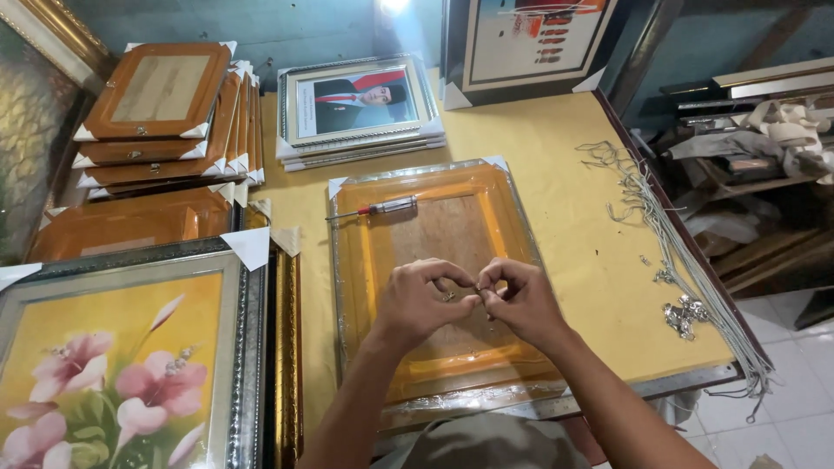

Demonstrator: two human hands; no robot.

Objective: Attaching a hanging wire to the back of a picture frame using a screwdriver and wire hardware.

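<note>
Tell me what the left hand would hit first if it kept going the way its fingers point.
The left hand points right, toward the right hand. Their fingertips already meet over a small metal piece, so it would likely press into those fingers first.

The surface (565,156) is covered in yellow, with a dark raised rim along its right edge. Directly under both hands lies a picture frame (434,287), face down, its orange backing up, a red-handled screwdriver (382,208) resting on it beyond the hands. Farther beyond sits a stack of silver-framed portraits (360,108). Left of the left hand (421,300) lie stacked brown frame backs (161,108) and a flower painting (113,365). Right of the right hand (521,300), grey cords (686,269) trail along the rim beside small metal hangers (682,314).
</note>
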